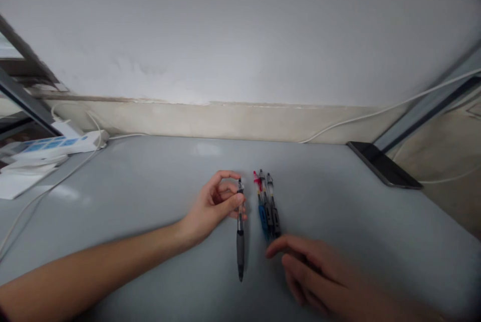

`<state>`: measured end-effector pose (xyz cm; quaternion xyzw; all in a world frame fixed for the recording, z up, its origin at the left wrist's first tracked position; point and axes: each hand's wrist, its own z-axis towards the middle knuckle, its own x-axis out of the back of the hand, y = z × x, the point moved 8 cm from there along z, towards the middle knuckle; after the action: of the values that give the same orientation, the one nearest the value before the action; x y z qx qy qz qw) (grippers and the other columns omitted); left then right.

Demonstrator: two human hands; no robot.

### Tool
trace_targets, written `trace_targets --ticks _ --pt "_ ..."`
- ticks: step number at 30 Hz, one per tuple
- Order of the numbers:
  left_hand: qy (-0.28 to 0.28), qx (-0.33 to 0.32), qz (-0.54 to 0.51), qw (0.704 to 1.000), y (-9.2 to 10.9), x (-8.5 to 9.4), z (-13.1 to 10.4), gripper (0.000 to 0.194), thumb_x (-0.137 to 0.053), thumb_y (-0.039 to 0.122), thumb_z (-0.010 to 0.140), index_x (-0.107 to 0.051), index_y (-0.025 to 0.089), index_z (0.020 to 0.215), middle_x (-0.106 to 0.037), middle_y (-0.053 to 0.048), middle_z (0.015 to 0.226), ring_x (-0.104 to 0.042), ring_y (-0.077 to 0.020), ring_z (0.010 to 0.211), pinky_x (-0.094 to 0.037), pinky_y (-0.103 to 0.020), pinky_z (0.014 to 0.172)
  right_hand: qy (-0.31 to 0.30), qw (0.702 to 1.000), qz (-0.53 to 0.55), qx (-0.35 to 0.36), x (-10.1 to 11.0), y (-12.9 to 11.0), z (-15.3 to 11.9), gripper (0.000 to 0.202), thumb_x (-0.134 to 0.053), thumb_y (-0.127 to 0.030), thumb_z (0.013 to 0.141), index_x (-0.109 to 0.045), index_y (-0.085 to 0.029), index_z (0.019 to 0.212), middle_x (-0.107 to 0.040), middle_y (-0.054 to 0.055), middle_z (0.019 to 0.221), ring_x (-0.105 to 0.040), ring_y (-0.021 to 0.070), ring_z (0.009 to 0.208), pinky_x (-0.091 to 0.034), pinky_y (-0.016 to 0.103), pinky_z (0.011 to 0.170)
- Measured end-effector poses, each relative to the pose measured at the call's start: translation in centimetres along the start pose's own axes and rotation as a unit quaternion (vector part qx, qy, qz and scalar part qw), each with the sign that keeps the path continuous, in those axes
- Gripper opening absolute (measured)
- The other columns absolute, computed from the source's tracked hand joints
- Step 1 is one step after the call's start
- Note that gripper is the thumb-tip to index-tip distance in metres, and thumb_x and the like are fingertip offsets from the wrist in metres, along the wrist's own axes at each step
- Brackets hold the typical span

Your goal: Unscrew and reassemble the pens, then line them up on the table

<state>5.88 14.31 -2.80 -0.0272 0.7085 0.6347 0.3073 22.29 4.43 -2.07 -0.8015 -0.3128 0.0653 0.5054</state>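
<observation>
My left hand point(221, 199) pinches a clear-barrelled click pen point(240, 249) near its upper end. The pen's dark grip and tip point toward me. Just to the right, three pens point(268, 206) lie side by side on the grey table point(169, 176). The leftmost has a red top and a blue grip; the other two have dark tops and dark grips. My right hand point(311, 272), slightly blurred, hovers by the lower ends of these pens. Its fingers are apart with nothing between them, and it partly hides the pens' tips.
A white power strip point(63, 144) with blue sockets and a white cable lies at the left edge. On the right edge rests a dark phone or tablet point(385, 164) with a white cable beside it. A wall point(240, 36) rises behind the table.
</observation>
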Motion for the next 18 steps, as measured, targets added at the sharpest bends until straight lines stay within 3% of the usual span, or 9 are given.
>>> trace_targets --ticks 18 --pt "0.020 -0.013 0.002 1.000 0.16 0.22 0.04 0.036 -0.088 0.026 0.080 -0.064 0.020 0.106 -0.065 0.004 0.078 -0.065 -0.0108 0.067 -0.066 -0.030 0.065 0.007 1.000 -0.027 0.015 0.11 -0.04 0.32 0.037 -0.044 -0.048 0.104 -0.063 -0.021 0.120 -0.055 -0.003 0.069 -0.045 0.0150 0.057 -0.037 0.025 0.050"
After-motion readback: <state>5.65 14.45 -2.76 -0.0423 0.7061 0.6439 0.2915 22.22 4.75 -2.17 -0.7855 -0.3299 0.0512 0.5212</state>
